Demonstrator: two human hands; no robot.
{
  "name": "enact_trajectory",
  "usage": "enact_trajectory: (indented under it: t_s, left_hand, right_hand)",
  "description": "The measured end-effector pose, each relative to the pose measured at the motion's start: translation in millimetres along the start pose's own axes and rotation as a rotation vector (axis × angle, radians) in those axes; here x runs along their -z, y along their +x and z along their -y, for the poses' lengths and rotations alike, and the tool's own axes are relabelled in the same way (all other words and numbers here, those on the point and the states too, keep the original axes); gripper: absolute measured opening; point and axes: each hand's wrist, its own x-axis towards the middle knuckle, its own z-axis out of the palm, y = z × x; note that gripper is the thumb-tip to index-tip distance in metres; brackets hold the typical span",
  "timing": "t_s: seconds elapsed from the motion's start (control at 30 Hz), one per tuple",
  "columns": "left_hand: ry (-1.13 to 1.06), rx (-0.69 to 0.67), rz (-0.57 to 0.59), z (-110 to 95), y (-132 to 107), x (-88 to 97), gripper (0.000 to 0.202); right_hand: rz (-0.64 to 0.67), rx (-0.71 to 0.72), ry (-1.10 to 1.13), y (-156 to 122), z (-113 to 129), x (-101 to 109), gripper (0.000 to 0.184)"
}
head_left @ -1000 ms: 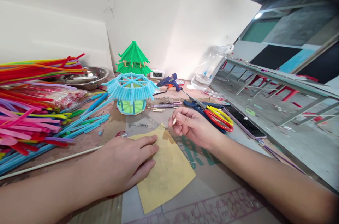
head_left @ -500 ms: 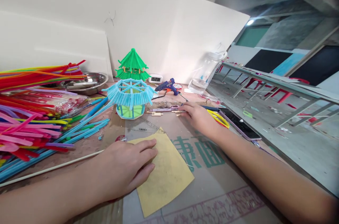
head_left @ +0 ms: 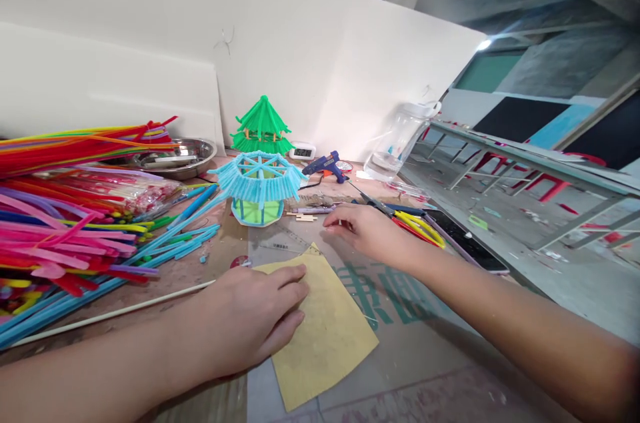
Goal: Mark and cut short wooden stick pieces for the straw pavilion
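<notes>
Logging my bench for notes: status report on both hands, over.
Left hand flat on yellow sheet. Right hand curled by small wooden pieces, grip unclear. Scissors beside it.

Large green Chinese chars (head_left: 373, 290) are printed on the bench cover, just right of the yellow paper (head_left: 325, 336). They're partly covered; the first looks like 康, the rest is illegible. Small digital clock (head_left: 303, 152), far behind the yellow paper by the wall: digits too small to read. Clear set square (head_left: 280, 243), just behind the paper: scale marks, nos. unreadable.
</notes>
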Motion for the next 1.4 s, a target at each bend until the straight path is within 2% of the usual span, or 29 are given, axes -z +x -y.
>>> enact_trajectory:
  t_s: [0.2, 0.43, 0.57, 0.67, 0.8, 0.87, 0.97, 1.07, 1.2, 1.3, 1.4]
  left_hand:
    - [-0.002, 0.009, 0.013, -1, -1, -0.1, 0.030]
    - [-0.005, 0.008, 0.002, -1, 0, -0.6, 0.028]
    - [-0.004, 0.008, -0.002, -1, 0, -0.9, 0.028]
    - [-0.015, 0.003, -0.010, -1, -1, -1.2, 0.028]
    - [-0.012, 0.006, 0.006, -1, -1, -1.4, 0.029]
    - [-0.005, 0.017, 0.009, -1, -1, -1.3, 0.030]
    - [-0.014, 0.009, 0.006, -2, 0, -0.9, 0.030]
    - [-0.015, 0.018, 0.023, -3, 0, -0.7, 0.030]
    - [-0.011, 0.034, 0.044, -3, 0, -1.0, 0.031]
    - [-0.019, 0.035, 0.035, -2, 0, -1.1, 0.031]
    - [-0.036, 0.040, 0.033, -3, 0, 0.0, 0.030]
  right_hand:
    - [-0.004, 0.109, -0.066, 33, 11, -14, 0.020]
    - [0.012, -0.017, -0.033, 41, 17, -27, 0.016]
    - [-0.022, -0.013, -0.012, 40, 14, -23, 0.010]
    - [-0.123, -0.014, 0.128, 31, 16, -7, 0.010]
    - [-0.209, -0.059, 0.524, 4, 30, 9, 0.007]
    - [-0.196, -0.085, 0.635, -14, 40, 8, 0.009]
    - [-0.077, -0.071, 0.757, -37, 52, -5, 0.018]
    - [0.001, -0.007, 0.692, -50, 57, -18, 0.020]
    - [-0.072, 0.075, 0.580, -50, 52, -23, 0.017]
    - [-0.130, 0.015, 0.556, -44, 43, -23, 0.014]
    - [-0.120, -0.054, 0.515, -41, 38, -24, 0.012]
